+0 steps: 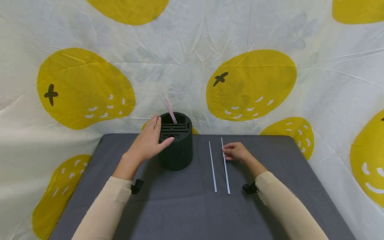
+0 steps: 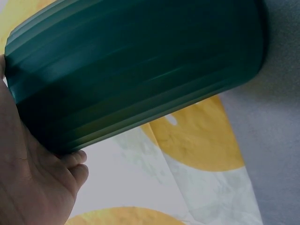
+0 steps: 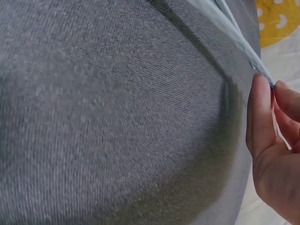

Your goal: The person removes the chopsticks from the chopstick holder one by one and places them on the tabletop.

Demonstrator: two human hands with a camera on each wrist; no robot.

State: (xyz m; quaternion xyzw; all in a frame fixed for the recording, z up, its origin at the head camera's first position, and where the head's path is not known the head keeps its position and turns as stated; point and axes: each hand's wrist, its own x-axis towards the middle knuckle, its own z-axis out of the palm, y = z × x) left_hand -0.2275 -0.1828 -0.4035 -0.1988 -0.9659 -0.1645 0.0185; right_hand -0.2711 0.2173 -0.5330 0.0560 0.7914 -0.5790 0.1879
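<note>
A dark green round holder point(image 1: 177, 155) with a slotted top stands upright on the table, and pink and pale straws point(image 1: 171, 111) lean out of its back opening. Over its left side rests my left hand point(image 1: 147, 138), thumb across the front rim and fingers fairly straight along the side. The left wrist view has that hand point(image 2: 35, 171) against the holder's ribbed wall point(image 2: 140, 70). My right hand point(image 1: 237, 151) pinches a thin white straw point(image 1: 226, 170) between thumb and fingertips, also seen in the right wrist view. Another white straw point(image 1: 212, 166) lies to its left.
A dark grey cloth point(image 1: 186, 213) covers the table. Directly behind the table hangs a white curtain point(image 1: 186, 43) with yellow fruit prints. Black wrist mounts point(image 1: 137, 186) stick out from beneath both sleeves.
</note>
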